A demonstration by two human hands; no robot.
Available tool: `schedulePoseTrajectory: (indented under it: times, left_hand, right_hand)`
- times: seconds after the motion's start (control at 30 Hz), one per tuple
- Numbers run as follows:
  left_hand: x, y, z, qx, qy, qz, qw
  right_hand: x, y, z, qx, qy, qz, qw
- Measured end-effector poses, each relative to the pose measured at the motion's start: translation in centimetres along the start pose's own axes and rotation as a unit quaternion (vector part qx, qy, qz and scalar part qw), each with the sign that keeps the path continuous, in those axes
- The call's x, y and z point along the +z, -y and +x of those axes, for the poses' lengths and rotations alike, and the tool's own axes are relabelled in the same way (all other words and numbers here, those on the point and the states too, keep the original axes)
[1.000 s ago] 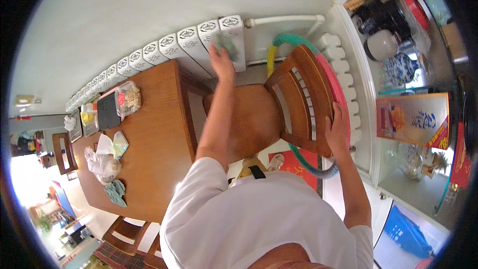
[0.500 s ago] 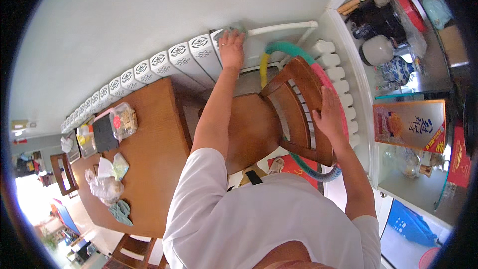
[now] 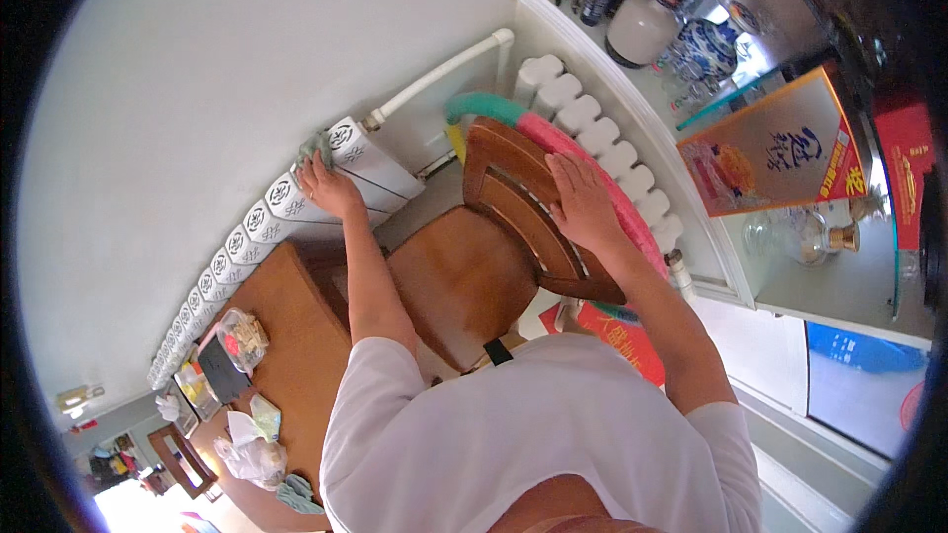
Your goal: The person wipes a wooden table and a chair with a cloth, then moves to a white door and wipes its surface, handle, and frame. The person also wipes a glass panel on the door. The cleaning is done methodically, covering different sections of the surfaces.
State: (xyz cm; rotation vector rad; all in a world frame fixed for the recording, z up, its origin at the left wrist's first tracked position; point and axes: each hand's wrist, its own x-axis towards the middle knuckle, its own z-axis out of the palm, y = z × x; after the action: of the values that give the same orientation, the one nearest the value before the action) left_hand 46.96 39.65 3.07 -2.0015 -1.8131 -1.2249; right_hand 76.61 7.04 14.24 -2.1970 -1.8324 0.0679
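Observation:
My left hand (image 3: 328,188) is closed on a grey-green cloth (image 3: 316,149) and presses it to the top of the white radiator (image 3: 284,195), near its pipe end. The cloth is bunched and partly hidden by my fingers. My right hand (image 3: 588,203) lies over the top rail of a brown wooden chair (image 3: 464,271), fingers stretched out along the wood. Behind the chair back leans a hoop (image 3: 553,143) with green, pink and yellow sections.
To the left, a wooden table (image 3: 296,336) carries a clear food container (image 3: 242,338), plastic bags (image 3: 252,459) and another cloth (image 3: 298,494). A second radiator (image 3: 597,128) stands behind the hoop. On the right is a glass-shelved cabinet (image 3: 731,296) holding an orange-framed box (image 3: 775,153) and jars.
My left hand has slid leftward along the radiator top with the cloth, away from the pipe end. My right hand stays on the chair back. The whole view has turned and shifted.

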Motion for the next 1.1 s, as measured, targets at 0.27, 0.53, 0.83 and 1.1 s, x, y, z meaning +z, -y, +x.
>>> schedulePoseTrajectory:
  times: [0.27, 0.53, 0.83, 1.1]
  left_hand:
    - [3.4, -26.8, -2.0, -0.049, 0.301, -0.465, 0.831]
    - [9.8, -36.7, -3.7, 0.073, 0.317, -0.322, 0.889]
    - [8.8, -38.2, -13.0, 0.356, 0.430, -0.052, 0.828]
    - [3.1, -41.1, -20.3, 0.434, 0.493, 0.016, 0.754]
  right_hand:
    - [0.6, -1.2, -0.8, 0.000, -0.138, 0.108, 0.985]
    - [-3.9, -4.4, -8.6, 0.117, -0.213, 0.218, 0.945]
    - [0.1, -11.5, -24.8, 0.346, -0.211, 0.176, 0.897]
    - [2.6, -13.3, -25.5, 0.345, -0.249, 0.220, 0.878]
